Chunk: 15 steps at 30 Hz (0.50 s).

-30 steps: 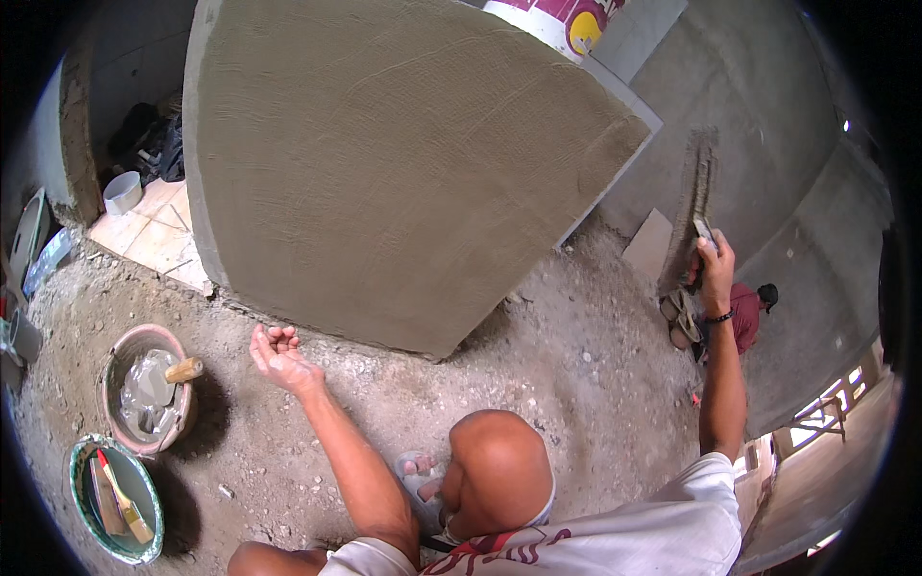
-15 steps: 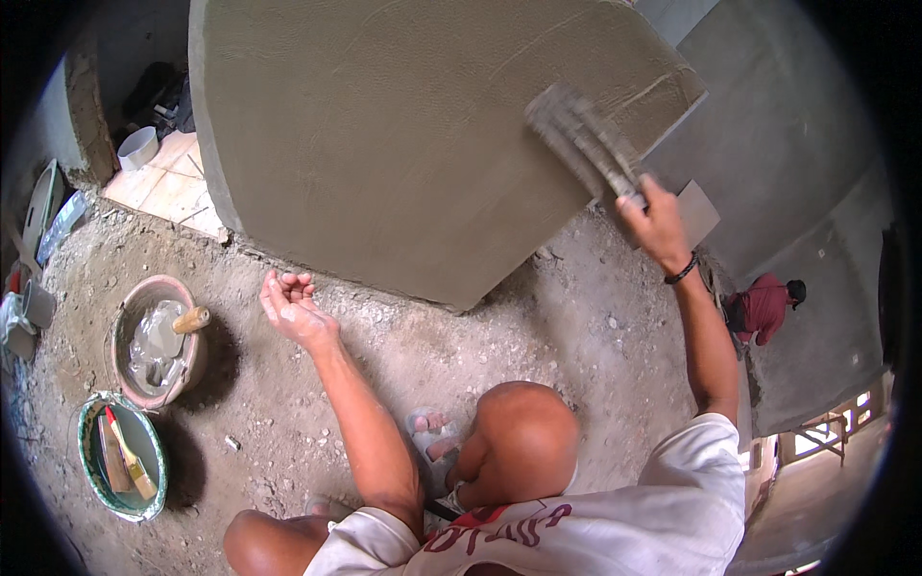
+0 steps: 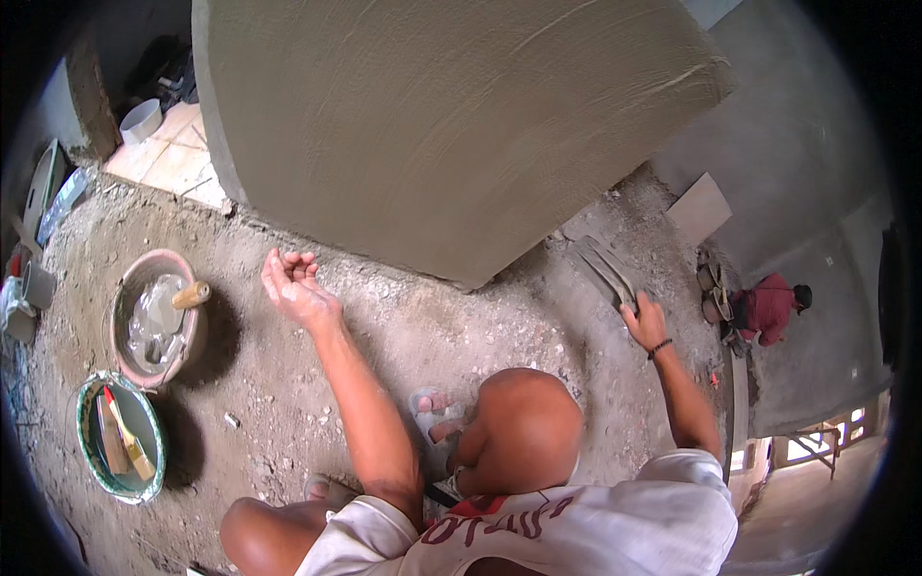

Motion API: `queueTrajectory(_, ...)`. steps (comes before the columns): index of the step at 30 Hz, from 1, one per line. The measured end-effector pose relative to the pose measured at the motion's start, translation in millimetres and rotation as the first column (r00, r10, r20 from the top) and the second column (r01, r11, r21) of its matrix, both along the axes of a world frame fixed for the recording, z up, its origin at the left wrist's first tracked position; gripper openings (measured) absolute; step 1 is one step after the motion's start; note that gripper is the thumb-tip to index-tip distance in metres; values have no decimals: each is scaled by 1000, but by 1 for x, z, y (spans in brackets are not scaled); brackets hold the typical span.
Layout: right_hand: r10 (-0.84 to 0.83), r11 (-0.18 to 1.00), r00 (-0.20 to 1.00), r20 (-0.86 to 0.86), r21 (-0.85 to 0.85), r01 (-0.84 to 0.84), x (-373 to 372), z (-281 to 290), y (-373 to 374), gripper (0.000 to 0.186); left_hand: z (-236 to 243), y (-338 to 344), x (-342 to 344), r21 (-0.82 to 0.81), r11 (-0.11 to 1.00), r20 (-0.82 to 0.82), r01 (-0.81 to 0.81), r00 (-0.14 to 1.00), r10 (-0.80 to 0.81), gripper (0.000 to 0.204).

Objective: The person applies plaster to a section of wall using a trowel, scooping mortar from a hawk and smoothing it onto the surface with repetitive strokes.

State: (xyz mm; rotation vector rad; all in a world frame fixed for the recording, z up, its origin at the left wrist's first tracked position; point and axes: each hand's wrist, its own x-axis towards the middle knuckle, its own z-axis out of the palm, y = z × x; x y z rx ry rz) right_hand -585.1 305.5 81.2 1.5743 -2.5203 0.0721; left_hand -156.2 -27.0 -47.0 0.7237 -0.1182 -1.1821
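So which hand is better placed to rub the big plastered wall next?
Probably the right hand: it grips the flat trowel, near the plastered wall's lower edge. The left hand is near that wall too, but looks empty and loosely curled.

A gritty, rubble-strewn floor [image 3: 279, 422] meets pale tiles [image 3: 173, 161] at its far left; a grey wall [image 3: 807, 173] lines its right edge, near bright openings [image 3: 805, 445].

Basin [image 3: 196, 336] and bucket [image 3: 83, 437] stand left of the trowel [image 3: 603, 271].
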Motion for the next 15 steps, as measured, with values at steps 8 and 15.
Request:
queueTrajectory(8,181,982,908,378,-11,-191,75,-99,-15,42,-2,3,-7,40,999,27,19,999,-20,24)
queueTrajectory(15,271,955,937,220,57,-290,115,-208,-96,40,9,8,-13,-17,1000,34,22,999,-22,23)
